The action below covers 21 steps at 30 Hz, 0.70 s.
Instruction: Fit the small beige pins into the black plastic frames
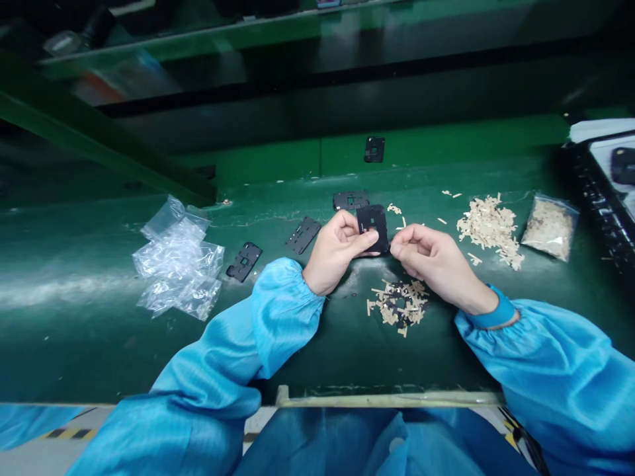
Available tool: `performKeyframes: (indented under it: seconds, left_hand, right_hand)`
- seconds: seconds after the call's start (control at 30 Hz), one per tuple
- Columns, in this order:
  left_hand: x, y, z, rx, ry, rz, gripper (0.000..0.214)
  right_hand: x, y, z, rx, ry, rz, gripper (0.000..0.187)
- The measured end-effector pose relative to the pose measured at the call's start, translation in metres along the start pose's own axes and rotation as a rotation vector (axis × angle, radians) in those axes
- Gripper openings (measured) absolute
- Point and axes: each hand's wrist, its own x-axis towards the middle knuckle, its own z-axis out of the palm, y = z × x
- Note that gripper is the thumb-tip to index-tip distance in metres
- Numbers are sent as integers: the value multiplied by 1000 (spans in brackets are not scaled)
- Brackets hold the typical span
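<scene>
Surface? Green workbench (pixel 317 357), seen from the head camera.

Grip? Left hand (pixel 335 251) and right hand (pixel 431 258) clamp one black plate (pixel 372 228) between them.

Left of the grip? Further black plates (pixel 302 235), then crumpled clear plastic bags (pixel 176 264).

Below it? Heap of beige strips (pixel 399 304) with black scraps.

Right of it? Loose beige strips (pixel 489 228), filled zip bag (pixel 550 228).

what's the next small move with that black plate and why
Probably steady the black plate in the left hand and press the right hand's fingertips gently along its edge, since the left thumb lies across its face and those fingertips pinch at that edge, though whether they hold anything is too small to tell.
</scene>
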Motion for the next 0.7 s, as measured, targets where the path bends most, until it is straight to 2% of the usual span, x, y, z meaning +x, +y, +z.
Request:
performKeyframes:
  seconds: [0.43,0.7]
  left_hand:
    - [1,0,-2,-36,-50,-26,45]
    - [-2,4,2,-116,-113,-122,44]
  right_hand:
    - [-1,0,-6,48,-82,145,24]
    - [0,6,-8,257,-247,169,23]
